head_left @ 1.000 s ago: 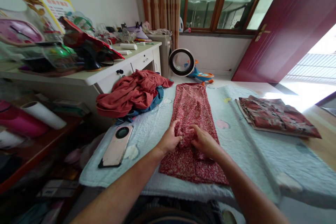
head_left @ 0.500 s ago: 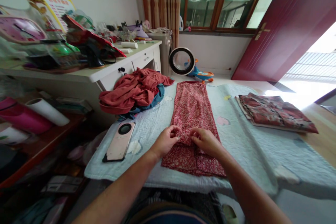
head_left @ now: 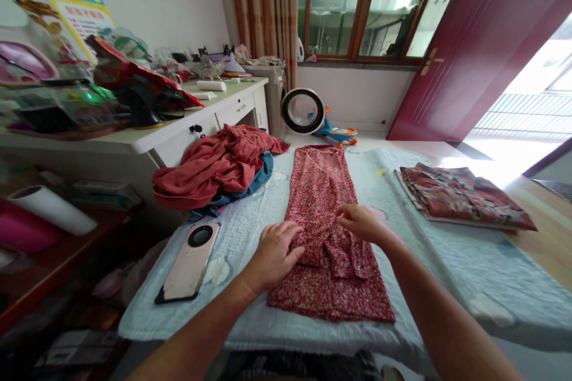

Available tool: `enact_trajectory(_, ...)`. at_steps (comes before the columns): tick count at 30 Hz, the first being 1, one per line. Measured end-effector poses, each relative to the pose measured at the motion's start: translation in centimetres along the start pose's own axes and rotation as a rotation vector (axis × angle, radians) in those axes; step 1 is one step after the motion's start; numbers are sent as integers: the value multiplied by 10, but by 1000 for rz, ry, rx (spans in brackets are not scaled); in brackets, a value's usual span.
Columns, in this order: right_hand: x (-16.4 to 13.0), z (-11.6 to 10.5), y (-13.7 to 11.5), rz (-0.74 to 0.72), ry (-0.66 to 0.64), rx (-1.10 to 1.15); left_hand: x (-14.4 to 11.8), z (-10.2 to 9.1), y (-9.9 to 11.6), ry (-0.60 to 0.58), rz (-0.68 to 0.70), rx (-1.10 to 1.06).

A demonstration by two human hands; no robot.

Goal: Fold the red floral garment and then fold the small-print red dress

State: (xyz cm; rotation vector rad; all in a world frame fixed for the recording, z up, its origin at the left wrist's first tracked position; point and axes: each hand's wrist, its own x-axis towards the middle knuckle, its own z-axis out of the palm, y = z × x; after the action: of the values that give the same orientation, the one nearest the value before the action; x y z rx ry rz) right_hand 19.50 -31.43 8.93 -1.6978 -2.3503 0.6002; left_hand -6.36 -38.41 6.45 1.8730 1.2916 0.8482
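Observation:
A red shirt (head_left: 315,190) with a small pale pattern lies folded into a long strip on the light blue quilted cover (head_left: 250,232). Its sleeve ends with cuffs lie over the lower part, and a button shows on the right cuff. My left hand (head_left: 276,252) rests on the shirt's left side, fingers stretched out and thumb apart. Over the right edge of the shirt is my right hand (head_left: 364,224), fingers curled together; whether cloth is between their tips is hidden.
A pink phone (head_left: 190,262) lies left, near a heap of rust-red clothes (head_left: 218,164) with blue cloth beneath. Folded patterned clothes (head_left: 465,193) sit to the right. A cluttered white desk (head_left: 227,110) stands at the left, a washing machine (head_left: 277,86) with its round door open beyond.
Both hands have left their pinch at the shirt's middle. My left hand has flattened on the cloth; my right has moved up and away, uncovering the cuffs. The view has shifted slightly.

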Motion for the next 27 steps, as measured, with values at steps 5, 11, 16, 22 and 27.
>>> enact_trajectory(5,50,-1,38,105,185,-35,45,-16,5,32,73,83)
enact_trajectory(11,102,7,62,162,302,-18,140,-22,-8,4,128,246)
enact_trajectory(16,123,18,76,201,365,19,230,-8,-39,-13,142,497)
enact_trajectory(22,131,36,91,263,445,57,307,11,-76,-34,118,548)
enact_trajectory(27,134,38,90,265,463,118,340,20,-92,-71,131,571)
